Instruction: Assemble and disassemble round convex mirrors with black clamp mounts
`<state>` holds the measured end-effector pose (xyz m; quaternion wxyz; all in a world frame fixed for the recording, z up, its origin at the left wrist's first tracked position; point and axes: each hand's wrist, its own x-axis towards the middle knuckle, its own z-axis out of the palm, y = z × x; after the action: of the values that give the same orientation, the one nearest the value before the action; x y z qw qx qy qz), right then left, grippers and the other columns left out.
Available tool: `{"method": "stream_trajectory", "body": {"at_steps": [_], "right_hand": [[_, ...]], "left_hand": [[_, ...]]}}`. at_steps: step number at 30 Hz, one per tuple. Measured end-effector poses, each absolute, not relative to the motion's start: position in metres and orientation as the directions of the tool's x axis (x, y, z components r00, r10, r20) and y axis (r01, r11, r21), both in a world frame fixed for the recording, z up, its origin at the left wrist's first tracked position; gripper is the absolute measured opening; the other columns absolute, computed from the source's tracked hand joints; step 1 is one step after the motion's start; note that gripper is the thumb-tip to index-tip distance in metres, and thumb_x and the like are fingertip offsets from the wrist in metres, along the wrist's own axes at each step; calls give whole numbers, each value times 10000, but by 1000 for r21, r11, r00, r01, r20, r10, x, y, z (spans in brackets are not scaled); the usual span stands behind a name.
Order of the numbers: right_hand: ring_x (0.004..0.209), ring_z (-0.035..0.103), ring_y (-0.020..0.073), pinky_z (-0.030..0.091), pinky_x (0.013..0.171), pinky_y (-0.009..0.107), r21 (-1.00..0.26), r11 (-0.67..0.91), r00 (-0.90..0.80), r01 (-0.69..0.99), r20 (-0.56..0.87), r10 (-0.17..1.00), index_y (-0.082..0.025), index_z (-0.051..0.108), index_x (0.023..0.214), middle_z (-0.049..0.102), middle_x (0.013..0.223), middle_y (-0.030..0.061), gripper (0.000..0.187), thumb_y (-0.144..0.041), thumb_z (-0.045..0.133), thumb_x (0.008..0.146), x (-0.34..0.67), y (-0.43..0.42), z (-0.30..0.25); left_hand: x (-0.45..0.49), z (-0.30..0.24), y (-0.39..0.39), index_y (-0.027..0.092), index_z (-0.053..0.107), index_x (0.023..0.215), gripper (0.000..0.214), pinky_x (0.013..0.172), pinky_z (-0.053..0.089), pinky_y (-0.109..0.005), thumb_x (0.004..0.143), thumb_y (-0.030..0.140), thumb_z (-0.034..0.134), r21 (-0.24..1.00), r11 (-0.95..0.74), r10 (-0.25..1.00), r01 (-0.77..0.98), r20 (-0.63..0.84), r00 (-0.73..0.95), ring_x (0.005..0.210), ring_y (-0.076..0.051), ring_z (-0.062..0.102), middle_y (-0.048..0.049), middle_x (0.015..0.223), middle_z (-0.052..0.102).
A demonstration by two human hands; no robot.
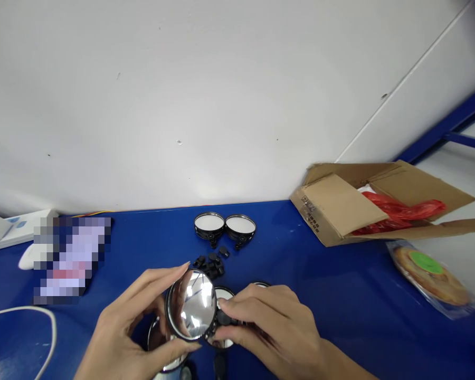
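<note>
My left hand (130,322) holds a small round convex mirror (190,305) by its rim, thumb below and fingers above, tilted up toward me. My right hand (273,327) pinches a small black mount piece (224,318) at the mirror's right edge. More round mirrors (221,293) lie under and behind my hands on the blue table (340,295). A pile of small black mount parts (211,264) sits just beyond my fingers. Two finished mirrors (225,226) rest side by side further back.
An open cardboard box (340,211) with red plastic inside stands at the right. A bagged round item with a green centre (431,274) lies near it. A white cable (43,316), a white mouse (27,257) and a blurred object lie on the left. A white wall rises behind.
</note>
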<state>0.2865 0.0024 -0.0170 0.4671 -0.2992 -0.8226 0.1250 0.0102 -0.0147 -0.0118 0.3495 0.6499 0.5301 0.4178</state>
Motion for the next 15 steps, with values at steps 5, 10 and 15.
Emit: {"method": "stream_trajectory", "body": {"at_steps": [5,10,15], "right_hand": [[715,791,107,542,674,240,-588,740,-428,327,606,671,-209,801,1135,823,857,-36,200,-397,860,1098,288,1,-19],[739,811,113,555,736,259,-528,759,-397,381,648,650,-198,777,1151,833,876,-33,175,-365,826,1129,287,2,-19],[757,832,125,582,761,271,-482,775,-397,408,671,626,-196,770,1165,847,896,-30,179,-347,850,1114,287,1,-20]], "left_hand": [[10,-5,-12,554,839,1447,704,723,734,-231,796,473,1093,891,-243,966,384,186,179,740,-167,812,3,1274,860],[9,-10,-14,532,831,1467,731,651,718,-222,783,523,1089,890,-189,982,415,161,103,672,-150,773,3,1218,846],[12,-10,-14,548,822,1471,723,681,723,-214,799,504,1084,869,-248,968,427,200,154,717,-154,798,26,1159,848]]}}
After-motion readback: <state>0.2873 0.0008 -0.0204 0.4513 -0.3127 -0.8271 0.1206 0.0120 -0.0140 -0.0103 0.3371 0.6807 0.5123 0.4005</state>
